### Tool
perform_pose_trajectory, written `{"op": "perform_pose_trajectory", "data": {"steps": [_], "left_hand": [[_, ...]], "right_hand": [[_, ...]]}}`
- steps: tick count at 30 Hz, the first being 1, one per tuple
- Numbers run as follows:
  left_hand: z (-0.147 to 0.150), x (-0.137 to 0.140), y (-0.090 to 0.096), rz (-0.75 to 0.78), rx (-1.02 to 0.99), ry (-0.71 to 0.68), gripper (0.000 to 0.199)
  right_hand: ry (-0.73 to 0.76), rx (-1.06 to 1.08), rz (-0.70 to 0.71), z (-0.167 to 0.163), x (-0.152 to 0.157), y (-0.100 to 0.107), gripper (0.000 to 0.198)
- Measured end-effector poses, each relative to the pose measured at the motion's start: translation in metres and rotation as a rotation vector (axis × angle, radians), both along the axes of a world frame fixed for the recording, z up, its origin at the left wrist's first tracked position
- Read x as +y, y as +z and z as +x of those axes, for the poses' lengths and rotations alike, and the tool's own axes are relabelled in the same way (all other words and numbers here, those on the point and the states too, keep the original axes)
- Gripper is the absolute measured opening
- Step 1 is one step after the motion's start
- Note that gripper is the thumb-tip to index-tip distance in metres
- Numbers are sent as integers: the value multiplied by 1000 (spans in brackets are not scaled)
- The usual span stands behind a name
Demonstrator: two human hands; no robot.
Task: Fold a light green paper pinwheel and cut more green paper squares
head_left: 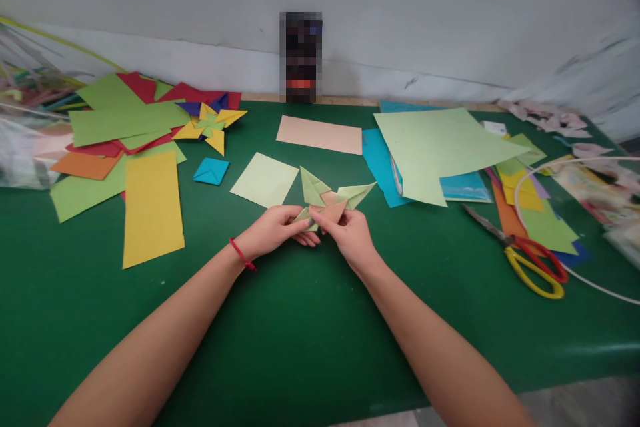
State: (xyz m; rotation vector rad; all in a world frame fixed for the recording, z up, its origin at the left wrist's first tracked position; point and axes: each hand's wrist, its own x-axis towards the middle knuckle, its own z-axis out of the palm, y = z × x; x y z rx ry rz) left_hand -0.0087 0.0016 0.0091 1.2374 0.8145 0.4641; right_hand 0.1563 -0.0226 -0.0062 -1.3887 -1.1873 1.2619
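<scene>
So, containers first: there's a crinkly clear plastic bag [21,159] over on the far left with something pinkish [56,148] showing at it, too blurry to say what. There's also some crumpled clear plastic [625,237] at the right edge, and I can't tell what's in it.

Edges: the green tabletop [280,333] meets a greyish-white wall [425,20] on the far side, and its near edge slants across the bottom right. There's a wide stretch of plain green between the left forearm [165,320] and right forearm [440,333]. Far side's tighter: a flat pale green paper square [265,179] sits just beyond the left hand [273,232], a peach paper rectangle [320,135] lies farther back, and a big pale green paper sheet [440,147] overlaps blue paper to the right. Metal scissors with red and yellow handles [511,240] lie well right of the right hand [354,239].

The folded pale green and peach paper piece [333,200] is right between the hands. Left thumb and fingers pinch its lower left green flap; the right hand pinches the peach part, thumb in front. Two green points poke out past the fingers on the far side.
</scene>
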Motion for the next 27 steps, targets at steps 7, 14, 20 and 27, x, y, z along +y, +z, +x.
{"op": "perform_pose_trajectory", "data": {"steps": [7,14,20,27], "left_hand": [[0,2,5,-7,34,-14,26],[-1,4,2,-35,-4,-108,28],[-2,4,2,-71,-22,-110,26],[1,-1,4,-6,-11,-44,20]], "right_hand": [[19,-43,134,-2,-3,8,27],[12,-15,137,-1,-3,6,22],[16,6,139,-2,-3,5,25],[0,-63,182,-4,-5,6,21]]}}
